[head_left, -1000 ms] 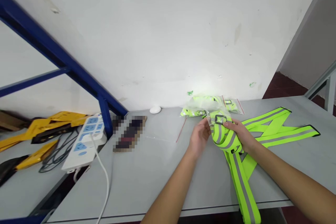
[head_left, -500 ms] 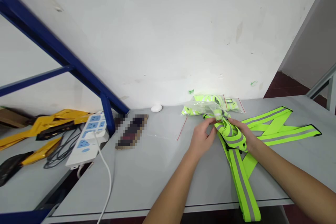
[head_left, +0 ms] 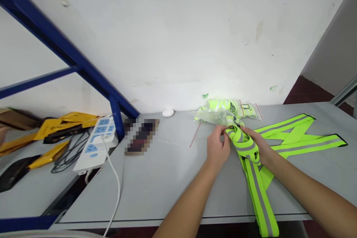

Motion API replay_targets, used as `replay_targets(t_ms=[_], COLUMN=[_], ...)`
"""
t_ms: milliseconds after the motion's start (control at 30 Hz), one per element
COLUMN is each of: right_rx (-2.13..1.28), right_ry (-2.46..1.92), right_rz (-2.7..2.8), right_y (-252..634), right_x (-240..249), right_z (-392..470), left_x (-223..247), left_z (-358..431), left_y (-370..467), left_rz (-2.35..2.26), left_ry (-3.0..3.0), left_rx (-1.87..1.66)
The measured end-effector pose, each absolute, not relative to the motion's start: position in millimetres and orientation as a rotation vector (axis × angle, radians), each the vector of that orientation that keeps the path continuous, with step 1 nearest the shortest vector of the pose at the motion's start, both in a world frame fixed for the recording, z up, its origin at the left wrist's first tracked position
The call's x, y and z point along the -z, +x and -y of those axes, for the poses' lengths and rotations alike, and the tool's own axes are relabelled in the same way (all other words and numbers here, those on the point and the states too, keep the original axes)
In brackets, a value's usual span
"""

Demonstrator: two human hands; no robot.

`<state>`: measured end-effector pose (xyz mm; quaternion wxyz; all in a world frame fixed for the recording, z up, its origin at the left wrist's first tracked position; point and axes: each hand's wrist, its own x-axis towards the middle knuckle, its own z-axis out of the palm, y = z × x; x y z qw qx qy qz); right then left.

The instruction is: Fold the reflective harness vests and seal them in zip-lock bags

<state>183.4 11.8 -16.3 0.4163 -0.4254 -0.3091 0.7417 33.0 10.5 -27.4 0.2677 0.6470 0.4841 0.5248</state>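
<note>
A rolled bundle of neon-yellow reflective strap with grey stripes is gripped by my right hand, its fingers curled round the far side. My left hand is closed in a pinch at the bundle's far end, on the red-lined mouth of a clear zip bag. The bundle's tip is at that mouth; how far it goes in is hard to see. Beneath and right of my hands lie loose reflective straps with black ends, one hanging over the front edge. Behind, against the wall, sits a filled bag of straps.
A flat clear bag lies left of my hands, near a pixelated flat object and a white round item. A power strip with a white cable, a blue frame and yellow packets stand at left.
The view has shifted slightly. My left hand stays pinched by the bag mouth, and the bundle has tilted a little. At the far left edge, a blurred bit of skin now shows.
</note>
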Motion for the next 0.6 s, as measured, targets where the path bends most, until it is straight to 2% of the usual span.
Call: replay_targets(t_ms=[167, 433, 600], right_rx=[-1.792, -1.761, -1.668], right_ry=[-1.049, -1.135, -1.263], right_rz=[0.738, 0.711, 1.021], right_y=[174.4, 184.8, 189.3], right_x=[12.3, 10.6, 10.2], right_z=[-6.8, -11.4, -15.1], left_x=[24.7, 17.1, 25.9], left_z=[-7.0, -12.8, -20.6], left_y=[39.6, 24.9, 23.7], left_rz=[-1.379, -1.247, -1.151], left_ry=[1.613, 1.882, 1.424], left_rx=[-1.499, -1.292, -1.28])
